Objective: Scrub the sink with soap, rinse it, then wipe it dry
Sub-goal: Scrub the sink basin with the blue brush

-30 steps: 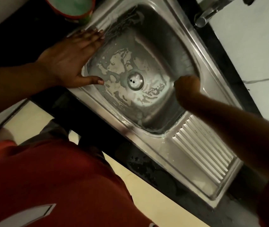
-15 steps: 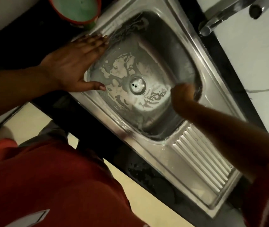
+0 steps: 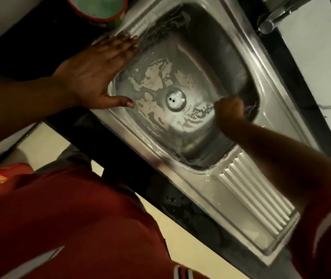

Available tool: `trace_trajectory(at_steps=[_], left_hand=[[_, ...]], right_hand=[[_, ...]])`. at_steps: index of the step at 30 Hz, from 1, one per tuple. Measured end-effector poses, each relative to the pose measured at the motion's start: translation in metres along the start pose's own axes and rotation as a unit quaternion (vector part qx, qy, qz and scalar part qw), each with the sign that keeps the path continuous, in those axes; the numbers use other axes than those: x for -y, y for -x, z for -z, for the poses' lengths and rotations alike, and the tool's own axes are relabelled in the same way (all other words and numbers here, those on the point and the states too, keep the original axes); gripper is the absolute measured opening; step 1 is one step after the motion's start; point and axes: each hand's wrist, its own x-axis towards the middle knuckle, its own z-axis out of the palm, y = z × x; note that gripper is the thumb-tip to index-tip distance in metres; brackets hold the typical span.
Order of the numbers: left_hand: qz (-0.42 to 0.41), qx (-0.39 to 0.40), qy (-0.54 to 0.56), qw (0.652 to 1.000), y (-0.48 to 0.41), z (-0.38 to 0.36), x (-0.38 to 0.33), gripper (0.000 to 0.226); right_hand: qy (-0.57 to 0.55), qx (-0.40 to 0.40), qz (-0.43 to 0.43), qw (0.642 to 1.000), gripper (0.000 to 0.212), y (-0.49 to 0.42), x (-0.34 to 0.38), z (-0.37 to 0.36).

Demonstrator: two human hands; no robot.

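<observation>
Right hand [image 3: 229, 111] slid toward round drain [image 3: 175, 100], fisted, contents hidden; left hand [image 3: 94, 77] flat on steel sink [image 3: 182, 178].

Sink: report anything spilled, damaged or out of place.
Nothing looks damaged or askew. A patchy whitish film, likely soap, covers the basin floor around the drain, which fits mid-scrub. Water droplets lie on the dark countertop in front of the sink.
</observation>
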Motion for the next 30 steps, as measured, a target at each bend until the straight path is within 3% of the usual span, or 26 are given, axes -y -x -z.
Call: trace_trajectory(at_steps=[3,7,14,16,19,21,23,28,30], left_hand=[[-0.001,-0.007,0.0,1.0,0.003,-0.001,0.001,0.124],[-0.004,-0.006,0.003,1.0,0.001,-0.001,0.002,0.124],[-0.006,-0.003,-0.003,1.0,0.0,-0.005,0.004,0.125],[-0.008,0.0,-0.002,1.0,0.0,-0.003,0.003,0.126],[-0.006,-0.001,0.007,1.0,0.001,0.001,0.0,0.127],[-0.011,0.001,0.016,1.0,0.0,0.003,-0.001,0.127],[-0.01,-0.008,0.016,1.0,0.0,0.003,-0.002,0.127],[-0.011,0.004,0.011,1.0,0.0,0.001,0.001,0.128],[-0.011,0.006,0.01,1.0,0.0,0.001,0.0,0.128]], right_hand=[[-0.105,0.042,0.038,0.993,0.026,0.044,0.048,-0.008],[-0.16,0.123,0.112,0.973,0.026,0.066,0.073,0.001],[-0.05,-0.042,-0.045,0.997,0.022,-0.017,-0.019,-0.027],[-0.1,-0.036,-0.044,0.993,0.023,-0.003,0.005,-0.027],[-0.209,0.05,0.013,0.976,0.024,0.05,0.058,-0.017],[-0.231,0.089,0.075,0.966,0.023,0.078,0.081,-0.005],[-0.231,0.081,0.086,0.966,0.024,0.074,0.074,-0.003],[-0.111,0.019,-0.043,0.993,0.027,0.005,-0.01,-0.02],[-0.107,0.013,-0.038,0.993,0.027,0.001,-0.001,-0.022]])
